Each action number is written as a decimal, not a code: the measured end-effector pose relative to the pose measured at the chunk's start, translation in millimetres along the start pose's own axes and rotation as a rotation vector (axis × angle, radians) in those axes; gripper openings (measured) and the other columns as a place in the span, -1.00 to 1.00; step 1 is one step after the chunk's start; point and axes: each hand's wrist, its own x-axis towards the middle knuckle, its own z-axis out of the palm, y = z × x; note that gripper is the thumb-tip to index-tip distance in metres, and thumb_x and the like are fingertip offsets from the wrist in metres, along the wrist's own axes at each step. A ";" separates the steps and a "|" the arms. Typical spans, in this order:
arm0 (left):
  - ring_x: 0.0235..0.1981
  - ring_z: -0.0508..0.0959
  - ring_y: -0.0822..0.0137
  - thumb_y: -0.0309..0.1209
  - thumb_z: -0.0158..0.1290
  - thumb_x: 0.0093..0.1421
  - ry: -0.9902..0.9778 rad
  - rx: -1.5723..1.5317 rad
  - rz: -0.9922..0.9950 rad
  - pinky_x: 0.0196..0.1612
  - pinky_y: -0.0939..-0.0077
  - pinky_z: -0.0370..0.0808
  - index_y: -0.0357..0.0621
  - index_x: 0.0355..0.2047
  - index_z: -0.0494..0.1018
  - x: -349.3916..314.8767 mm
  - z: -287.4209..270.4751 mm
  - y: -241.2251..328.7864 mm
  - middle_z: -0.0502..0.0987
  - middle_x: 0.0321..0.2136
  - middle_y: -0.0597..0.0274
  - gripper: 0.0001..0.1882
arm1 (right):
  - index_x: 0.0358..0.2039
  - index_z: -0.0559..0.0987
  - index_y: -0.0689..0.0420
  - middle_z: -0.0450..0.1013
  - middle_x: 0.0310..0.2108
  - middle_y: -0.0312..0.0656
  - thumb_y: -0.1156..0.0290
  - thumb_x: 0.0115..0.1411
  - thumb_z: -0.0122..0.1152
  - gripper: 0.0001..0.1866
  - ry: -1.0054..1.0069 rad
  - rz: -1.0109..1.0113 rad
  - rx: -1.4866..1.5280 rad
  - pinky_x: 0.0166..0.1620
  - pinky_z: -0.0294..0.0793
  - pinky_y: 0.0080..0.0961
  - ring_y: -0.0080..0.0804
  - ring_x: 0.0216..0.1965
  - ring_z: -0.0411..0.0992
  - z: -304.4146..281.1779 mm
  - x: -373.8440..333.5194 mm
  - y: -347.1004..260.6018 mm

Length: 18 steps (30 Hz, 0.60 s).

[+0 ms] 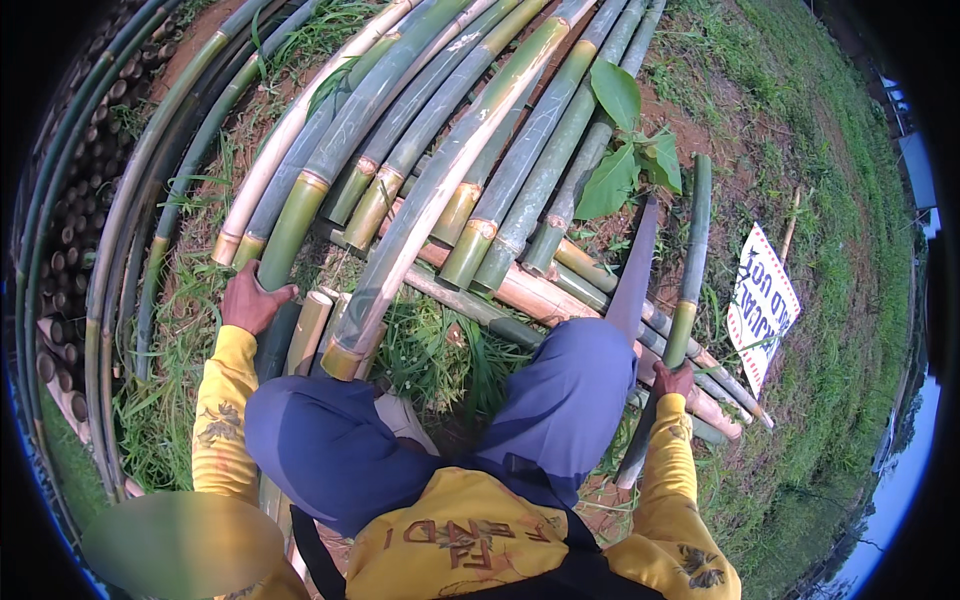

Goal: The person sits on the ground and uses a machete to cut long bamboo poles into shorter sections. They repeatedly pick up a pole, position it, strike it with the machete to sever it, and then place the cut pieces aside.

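My left hand [255, 300] is closed round the near end of a thick green bamboo pole [325, 165], its thumb lying across the pole. At the right, my right hand [673, 380] grips the lower part of a slimmer bamboo length [692, 255], which points away from me. A dark, round length [640, 445] shows below that hand; I cannot tell whether it is the same piece. Between my right knee and the slim bamboo, a broad saw blade [637, 260] stands up, its lower end hidden by my leg. A split-faced pole [440, 200] ends between my knees.
Several bamboo poles [530, 150] lie side by side ahead, resting across crosswise bamboo [530, 290]. Further poles [165, 150] and stacked cut ends [70, 220] are at the left. A leafy seedling [625, 150] grows near the saw. A white sign [765, 305] leans at the right on grass [800, 190].
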 end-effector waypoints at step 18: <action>-0.36 0.63 0.19 -0.28 0.30 -0.12 -0.130 -0.327 0.066 -0.15 0.31 0.56 -0.43 -0.22 0.57 7.7 -145.2 2.1 0.65 -0.39 -0.03 -0.50 | 0.03 0.48 0.25 0.55 -0.21 0.20 0.37 -0.07 0.40 -0.39 -0.330 -1.046 -0.019 -0.11 0.56 -0.02 0.22 -0.20 0.57 -68.5 -11.6 -189.6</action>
